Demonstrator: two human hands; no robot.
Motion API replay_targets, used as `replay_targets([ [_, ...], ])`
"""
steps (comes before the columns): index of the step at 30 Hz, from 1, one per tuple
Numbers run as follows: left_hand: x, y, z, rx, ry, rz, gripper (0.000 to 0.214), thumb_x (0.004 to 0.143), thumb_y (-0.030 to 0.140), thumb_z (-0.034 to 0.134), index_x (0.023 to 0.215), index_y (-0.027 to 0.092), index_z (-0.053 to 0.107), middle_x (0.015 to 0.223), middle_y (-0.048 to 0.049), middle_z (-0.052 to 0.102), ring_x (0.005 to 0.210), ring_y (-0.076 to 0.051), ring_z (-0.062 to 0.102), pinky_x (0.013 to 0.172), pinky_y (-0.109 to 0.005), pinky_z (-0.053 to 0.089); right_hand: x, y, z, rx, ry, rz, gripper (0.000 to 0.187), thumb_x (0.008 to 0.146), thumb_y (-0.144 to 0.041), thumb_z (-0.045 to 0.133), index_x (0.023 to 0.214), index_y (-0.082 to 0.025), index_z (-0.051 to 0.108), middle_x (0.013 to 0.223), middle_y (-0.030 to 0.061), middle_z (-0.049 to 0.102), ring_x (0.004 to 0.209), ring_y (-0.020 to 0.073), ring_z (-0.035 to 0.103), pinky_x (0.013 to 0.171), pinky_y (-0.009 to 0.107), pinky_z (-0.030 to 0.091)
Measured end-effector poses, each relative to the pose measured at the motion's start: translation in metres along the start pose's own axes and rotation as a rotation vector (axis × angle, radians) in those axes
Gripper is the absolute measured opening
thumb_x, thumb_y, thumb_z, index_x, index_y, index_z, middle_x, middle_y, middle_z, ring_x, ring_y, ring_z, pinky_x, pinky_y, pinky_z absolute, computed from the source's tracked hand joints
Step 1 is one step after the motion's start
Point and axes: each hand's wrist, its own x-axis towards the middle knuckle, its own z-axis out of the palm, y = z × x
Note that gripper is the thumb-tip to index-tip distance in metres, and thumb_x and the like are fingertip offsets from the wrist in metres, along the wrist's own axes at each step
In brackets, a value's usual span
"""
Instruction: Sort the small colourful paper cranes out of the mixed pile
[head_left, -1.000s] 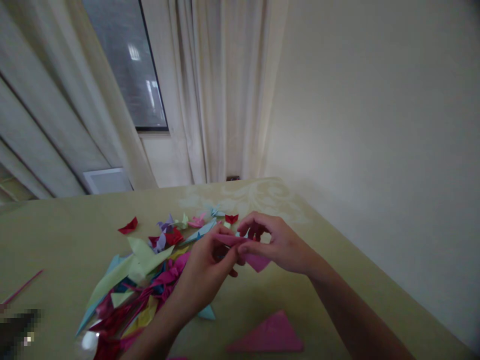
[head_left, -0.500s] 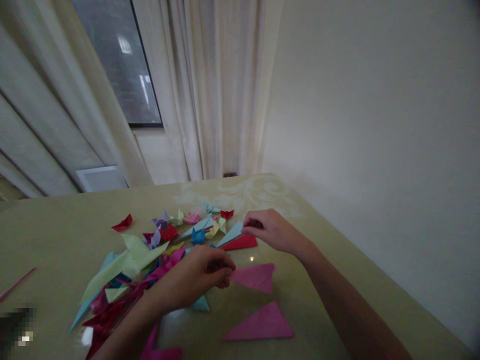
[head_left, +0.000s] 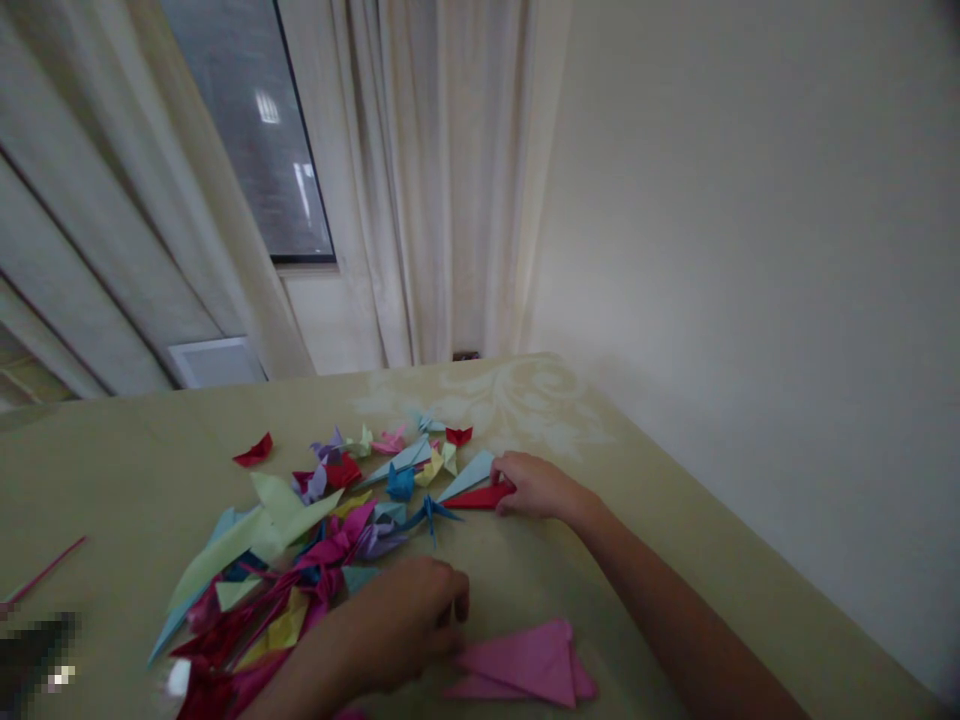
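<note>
My left hand [head_left: 409,625] rests low on the table with its fingers curled, touching the corner of a folded pink paper triangle [head_left: 525,665] that lies on another pink triangle. My right hand [head_left: 534,487] reaches farther out, fingers closed on the tip of a flat red folded paper [head_left: 476,497], beside a light blue folded paper [head_left: 466,475]. Between the hands sits a small dark blue paper crane [head_left: 429,515].
A heap of coloured folded papers and small origami figures [head_left: 300,540] spreads over the left of the yellow-green table [head_left: 660,520]. A lone red piece [head_left: 255,452] lies farther left. A pink strip [head_left: 41,575] is near the left edge. Curtains and a window stand behind.
My left hand has brought the pink triangle down onto the other pink triangle near the front. My right hand has left it and moved out to the red folded paper.
</note>
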Motion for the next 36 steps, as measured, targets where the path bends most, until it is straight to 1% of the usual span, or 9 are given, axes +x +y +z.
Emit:
replay_targets([
  [4,0.006,-0.015,-0.009,-0.104,-0.029,-0.023,0.018,0.087,0.026,0.058,0.093,0.023,0.074,0.084,0.0004,0.074,0.052,-0.012,0.063,0.058,-0.024,0.046,-0.001,0.000,-0.005,-0.029,-0.023,-0.018,0.031,0.072,-0.031,0.091,0.097,-0.018,0.077,0.104,0.0067,0.069,0.091,0.0223,0.063,0.068,0.026,0.038],
  [8,0.011,-0.025,-0.021,-0.200,0.118,-0.060,0.025,0.094,0.036,0.051,0.102,0.019,0.068,0.083,-0.0015,0.072,0.059,-0.016,0.070,0.056,-0.024,0.048,-0.009,0.008,-0.024,-0.036,-0.038,-0.016,0.019,0.072,-0.020,0.087,0.088,-0.017,0.077,0.090,0.0038,0.069,0.082,0.0191,0.061,0.065,0.025,0.036],
  [11,0.012,-0.027,-0.027,-0.250,0.145,-0.054,0.027,0.095,0.040,0.051,0.096,0.019,0.068,0.080,-0.0018,0.072,0.065,-0.018,0.073,0.059,-0.025,0.052,-0.023,0.013,-0.045,0.036,0.068,-0.026,0.010,0.076,-0.018,0.084,0.082,-0.017,0.075,0.080,0.0017,0.067,0.074,0.0171,0.058,0.062,0.025,0.035],
  [14,0.014,-0.021,-0.026,-0.249,0.203,-0.022,0.028,0.096,0.041,0.054,0.100,0.020,0.072,0.083,-0.0032,0.076,0.074,-0.020,0.074,0.068,-0.027,0.054,-0.036,0.004,-0.057,0.292,0.172,-0.165,0.008,0.081,-0.023,0.079,0.083,-0.018,0.074,0.075,-0.0006,0.066,0.071,0.0159,0.058,0.063,0.024,0.039],
  [18,0.016,-0.008,-0.021,-0.374,0.399,0.120,0.037,0.097,0.043,0.059,0.128,0.025,0.066,0.120,-0.0075,0.075,0.105,-0.024,0.071,0.091,-0.035,0.056,-0.040,-0.031,-0.051,0.749,0.087,-0.377,0.016,0.088,-0.031,0.075,0.097,-0.018,0.074,0.085,0.0000,0.073,0.077,0.0169,0.065,0.071,0.026,0.049],
  [21,0.017,-0.003,-0.019,-0.374,0.490,0.154,0.033,0.102,0.044,0.053,0.127,0.025,0.065,0.112,-0.0059,0.075,0.100,-0.023,0.068,0.090,-0.034,0.054,-0.039,-0.056,-0.042,0.857,0.045,-0.466,0.015,0.091,-0.026,0.071,0.103,-0.018,0.076,0.097,0.0019,0.076,0.087,0.0181,0.068,0.082,0.029,0.052],
  [26,0.014,-0.009,-0.023,-0.276,0.490,0.107,0.026,0.103,0.040,0.049,0.102,0.022,0.067,0.081,-0.0005,0.071,0.073,-0.018,0.062,0.067,-0.027,0.044,-0.043,-0.058,-0.047,0.790,0.066,-0.418,0.015,0.092,-0.029,0.073,0.100,-0.018,0.079,0.089,0.0021,0.076,0.078,0.0165,0.067,0.073,0.027,0.053],
  [31,0.008,-0.008,-0.024,-0.280,0.399,0.115,0.026,0.104,0.044,0.049,0.107,0.023,0.064,0.088,-0.0011,0.072,0.079,-0.019,0.065,0.070,-0.028,0.047,-0.049,-0.050,-0.059,0.885,0.227,-0.353,0.029,0.090,-0.045,0.078,0.098,-0.017,0.076,0.085,0.0028,0.074,0.075,0.0160,0.067,0.071,0.028,0.054],
  [36,0.007,-0.003,-0.019,-0.409,0.378,0.140,0.028,0.104,0.049,0.050,0.107,0.023,0.061,0.098,-0.0029,0.071,0.089,-0.019,0.065,0.077,-0.029,0.051,-0.055,-0.061,-0.059,0.959,0.245,-0.395,0.026,0.093,-0.045,0.075,0.092,-0.018,0.074,0.080,0.0008,0.071,0.073,0.0147,0.066,0.070,0.027,0.054],
])
